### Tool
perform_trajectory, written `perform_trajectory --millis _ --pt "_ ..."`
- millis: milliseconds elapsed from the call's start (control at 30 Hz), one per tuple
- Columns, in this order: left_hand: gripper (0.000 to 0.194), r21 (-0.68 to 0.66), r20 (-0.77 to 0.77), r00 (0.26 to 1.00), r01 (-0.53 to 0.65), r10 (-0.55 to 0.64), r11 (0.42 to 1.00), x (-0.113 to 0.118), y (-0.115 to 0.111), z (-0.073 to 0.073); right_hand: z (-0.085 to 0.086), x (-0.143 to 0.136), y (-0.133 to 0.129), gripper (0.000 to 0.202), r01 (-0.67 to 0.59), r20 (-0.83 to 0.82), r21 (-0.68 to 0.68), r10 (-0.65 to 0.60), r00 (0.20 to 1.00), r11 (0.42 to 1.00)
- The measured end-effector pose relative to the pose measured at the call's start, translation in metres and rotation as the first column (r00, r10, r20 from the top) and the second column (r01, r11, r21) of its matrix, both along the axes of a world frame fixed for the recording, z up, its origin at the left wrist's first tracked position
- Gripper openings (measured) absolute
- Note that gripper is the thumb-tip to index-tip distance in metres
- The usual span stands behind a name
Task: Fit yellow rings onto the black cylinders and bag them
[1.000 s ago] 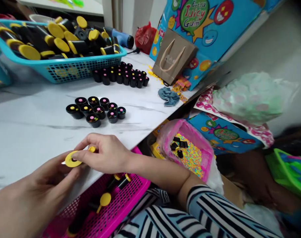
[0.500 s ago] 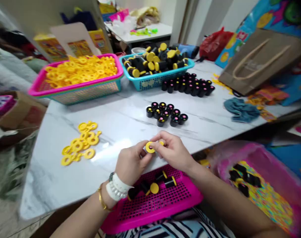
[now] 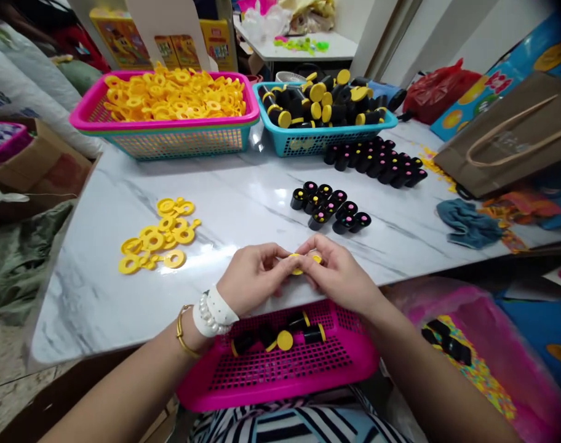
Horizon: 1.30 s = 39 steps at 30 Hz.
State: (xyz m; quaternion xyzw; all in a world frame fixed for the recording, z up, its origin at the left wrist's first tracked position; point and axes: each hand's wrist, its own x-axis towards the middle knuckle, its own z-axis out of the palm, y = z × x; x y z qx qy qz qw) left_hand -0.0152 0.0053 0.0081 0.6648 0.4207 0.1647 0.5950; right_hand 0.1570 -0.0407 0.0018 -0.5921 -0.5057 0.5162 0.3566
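Note:
Near the table's front edge, my left hand (image 3: 257, 274) and my right hand (image 3: 338, 271) meet, fingers pinched on a small yellow ring piece (image 3: 298, 264). My thumbs cover much of it. Below them a pink basket (image 3: 280, 394) holds several black cylinders (image 3: 314, 334) with yellow caps. Loose yellow ring pieces (image 3: 174, 258) lie on the table to the left. Beyond my right hand stands a group of open black cups (image 3: 317, 219) with pink and yellow bits inside.
At the back are a pink-rimmed basket (image 3: 170, 126) of yellow pieces, a blue basket (image 3: 326, 143) of capped cylinders and rows of black cylinders (image 3: 386, 169). A paper bag (image 3: 506, 135) and blue cloth (image 3: 469, 224) lie right. A pink bin (image 3: 506, 332) stands lower right.
Both hands have closed in on the yellow ring piece, with the thumbs now covering more of it. The camera view has shifted, so the table items appear displaced.

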Motion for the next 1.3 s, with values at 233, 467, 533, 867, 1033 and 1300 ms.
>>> perform_trajectory --millis 233,467,533,867,1033,1300 --pt "0.026 0.122 -0.031 0.996 -0.079 0.084 0.989 0.007 -0.006 -0.006 -0.009 0.001 -0.002 0.018 0.043 -0.023 0.023 -0.042 0.999 0.999" --pt "0.036 0.419 0.044 0.99 -0.143 0.137 0.897 0.004 -0.025 -0.014 -0.014 -0.004 -0.005 0.026 0.135 -0.126 0.152 -0.117 0.985 0.979" --pt "0.034 0.137 0.1 0.986 -0.145 0.132 0.98 0.003 -0.023 -0.012 -0.015 -0.004 -0.005 0.026 0.141 -0.147 0.151 -0.119 0.982 0.978" --pt "0.032 -0.213 0.169 0.97 -0.137 0.174 0.967 0.006 -0.022 -0.003 -0.013 -0.007 -0.003 0.016 0.134 0.067 0.268 -0.157 0.985 0.954" --pt "0.048 0.521 -0.203 0.944 -0.121 0.261 0.845 0.008 -0.024 -0.013 -0.017 -0.003 0.003 0.022 0.176 0.022 0.269 -0.189 0.982 0.947" --pt "0.038 0.85 -0.317 0.921 0.171 0.225 0.498 0.006 -0.011 -0.018 -0.011 0.017 -0.01 0.02 0.029 -0.491 0.121 0.035 0.87 0.992"
